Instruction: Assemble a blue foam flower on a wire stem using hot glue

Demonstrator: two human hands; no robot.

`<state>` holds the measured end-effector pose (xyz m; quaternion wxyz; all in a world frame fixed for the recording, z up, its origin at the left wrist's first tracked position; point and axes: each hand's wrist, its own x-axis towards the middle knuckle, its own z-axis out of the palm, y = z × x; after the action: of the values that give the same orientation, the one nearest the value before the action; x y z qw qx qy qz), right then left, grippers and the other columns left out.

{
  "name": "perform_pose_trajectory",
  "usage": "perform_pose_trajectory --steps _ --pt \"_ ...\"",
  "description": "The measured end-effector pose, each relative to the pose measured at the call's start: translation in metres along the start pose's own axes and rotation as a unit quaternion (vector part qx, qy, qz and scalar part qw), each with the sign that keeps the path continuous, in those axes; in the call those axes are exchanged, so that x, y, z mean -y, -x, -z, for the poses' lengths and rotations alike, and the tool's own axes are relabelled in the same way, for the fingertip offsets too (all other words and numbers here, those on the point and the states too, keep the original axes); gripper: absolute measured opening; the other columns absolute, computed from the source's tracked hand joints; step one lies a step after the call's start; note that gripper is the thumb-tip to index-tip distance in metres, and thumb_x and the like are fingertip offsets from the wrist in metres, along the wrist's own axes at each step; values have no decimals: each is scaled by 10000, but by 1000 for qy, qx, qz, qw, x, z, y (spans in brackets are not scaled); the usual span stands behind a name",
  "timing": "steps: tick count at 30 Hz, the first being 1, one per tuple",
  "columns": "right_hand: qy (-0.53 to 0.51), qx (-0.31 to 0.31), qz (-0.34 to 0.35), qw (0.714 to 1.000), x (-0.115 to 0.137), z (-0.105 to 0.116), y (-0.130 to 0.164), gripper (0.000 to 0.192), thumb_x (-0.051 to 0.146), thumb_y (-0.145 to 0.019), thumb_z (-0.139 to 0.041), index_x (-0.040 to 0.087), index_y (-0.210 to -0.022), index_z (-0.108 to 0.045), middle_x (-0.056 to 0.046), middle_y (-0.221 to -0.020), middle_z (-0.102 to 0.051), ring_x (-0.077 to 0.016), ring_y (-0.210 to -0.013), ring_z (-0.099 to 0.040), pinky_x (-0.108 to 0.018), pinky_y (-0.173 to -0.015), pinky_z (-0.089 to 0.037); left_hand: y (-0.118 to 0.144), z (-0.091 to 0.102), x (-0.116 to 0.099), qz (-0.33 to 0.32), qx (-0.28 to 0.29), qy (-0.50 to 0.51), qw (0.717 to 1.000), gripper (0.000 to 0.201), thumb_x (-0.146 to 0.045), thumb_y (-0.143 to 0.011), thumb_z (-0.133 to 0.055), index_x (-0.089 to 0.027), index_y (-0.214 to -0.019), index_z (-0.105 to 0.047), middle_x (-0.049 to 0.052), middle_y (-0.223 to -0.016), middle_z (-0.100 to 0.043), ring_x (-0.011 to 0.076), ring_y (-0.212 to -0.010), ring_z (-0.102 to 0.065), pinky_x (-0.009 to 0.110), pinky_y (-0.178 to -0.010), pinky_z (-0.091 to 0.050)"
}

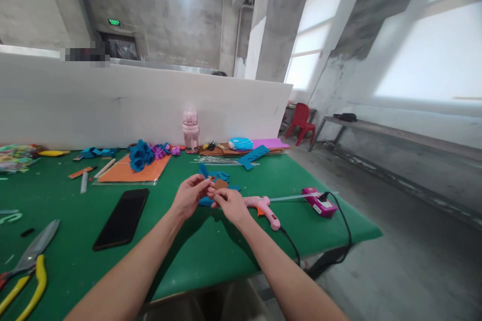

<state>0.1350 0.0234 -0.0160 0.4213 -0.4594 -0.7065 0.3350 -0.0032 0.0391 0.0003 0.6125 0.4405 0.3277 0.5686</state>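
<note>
My left hand (191, 194) is closed in a pinch over the green table, with a small blue felt piece (204, 170) standing up from its fingertips. My right hand (231, 204) is also closed, its thumb and fingertips meeting the left fingers. What the right fingers pinch is too small to make out. Just behind the hands lie more blue felt pieces (222, 176) and a brown piece (220, 184), partly hidden by the fingers. A pink glue gun (268, 209) lies right beside my right hand, with a clear glue stick (288, 197) extending from its rear.
A purple power socket box (319, 204) sits at right, with black cables. At left lie a black phone (121, 218) and yellow-handled shears (35, 256). Blue felt roses (141, 155) rest on orange sheets (130, 173). A pink bottle (191, 133) stands against the white partition (143, 95).
</note>
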Motion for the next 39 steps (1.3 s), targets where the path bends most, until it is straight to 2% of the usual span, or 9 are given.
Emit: perform_pose_trajectory --steps 4,9,13,21,25,28,31,34,39 --pt "45 -67 29 996 3 30 23 234 343 -795 -471 210 -912 -624 -30 -886 -655 -152 -780 -581 -247 -653 -429 2 -2 -4 -2 -13 -6 1000 242 -257 -608 -711 -132 -692 -522 19 -669 -646 86 -536 -583 207 -539 -479" --pt "174 -169 -65 968 -26 95 64 243 366 -802 -431 183 -795 -590 -35 -766 -632 -147 -683 -555 -254 -636 -404 2 -1 -1 23 -8 -19 1000 251 -254 -611 -711 -137 -703 -509 20 -661 -639 83 -531 -577 197 -522 -474" --pt "224 -88 -148 959 -47 118 79 231 384 -763 -462 180 -729 -566 -15 -612 -607 -143 -579 -530 -243 -559 -362 1 0 5 27 -13 -33 999 276 -261 -597 -718 -136 -714 -501 19 -633 -627 78 -485 -554 195 -481 -459" --pt "305 -34 -205 929 -46 109 60 71 229 -640 -533 174 -684 -528 -14 -622 -561 -119 -530 -464 -232 -479 -289 -5 11 -7 -23 -91 -29 995 300 -278 -559 -735 -140 -688 -502 4 -618 -612 70 -462 -533 185 -444 -440" --pt "66 -90 -233 966 -34 110 54 91 254 -661 -533 182 -711 -507 13 -591 -506 -116 -537 -474 -236 -491 -408 -8 16 -5 -20 -99 -24 995 311 -282 -554 -738 -140 -693 -499 1 -619 -609 69 -458 -528 185 -438 -435" --pt "-195 -95 -265 940 -21 111 50 154 245 -656 -555 186 -793 -514 4 -675 -544 -97 -522 -495 -268 -527 -485 -7 15 -2 -14 -86 -23 996 290 -277 -580 -725 -139 -693 -497 -3 -614 -603 64 -465 -527 179 -451 -436" --pt "-337 -47 -262 903 -12 106 46 103 260 -696 -524 169 -741 -540 -13 -675 -544 -77 -492 -487 -246 -541 -498 -6 13 0 7 -59 -11 998 279 -268 -596 -717 -142 -697 -489 0 -616 -603 66 -473 -532 175 -453 -431" --pt "-355 -15 -250 901 -6 92 42 255 403 -772 -462 166 -745 -553 -1 -574 -503 -86 -453 -466 -236 -489 -482 -4 12 3 29 -21 3 999 282 -264 -597 -718 -145 -706 -486 5 -626 -609 67 -468 -531 176 -443 -426" --pt "-261 -9 -133 956 12 61 39 317 438 -770 -505 183 -958 -500 49 -503 -498 -79 -402 -435 -204 -444 -422 -3 12 13 50 4 7 999 295 -255 -593 -721 -147 -721 -479 3 -611 -611 68 -450 -531 176 -434 -427"
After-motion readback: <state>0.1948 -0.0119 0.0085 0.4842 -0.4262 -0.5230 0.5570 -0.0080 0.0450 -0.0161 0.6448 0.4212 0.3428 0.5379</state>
